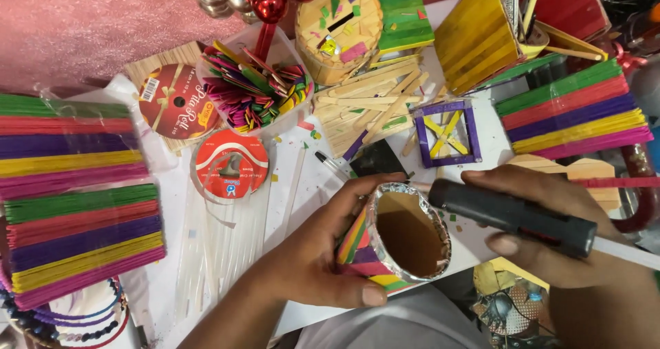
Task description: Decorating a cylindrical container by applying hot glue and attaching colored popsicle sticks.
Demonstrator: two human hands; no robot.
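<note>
tape rolls lie between stick bundles at left and square frame at right.

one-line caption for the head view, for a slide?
Left hand holds a stick-covered cylindrical cup while the right hand aims a black glue gun at its rim, amid coloured craft sticks.

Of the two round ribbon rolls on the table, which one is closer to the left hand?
The red-and-white ribbon roll is closer to the left hand. The darker red roll lies farther back, beside the tub of coloured stick pieces.

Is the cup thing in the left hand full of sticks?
No, the round stick-covered cup held by the left hand shows only a bare brown inside, while the right hand holds a black glue gun at its rim.
</note>
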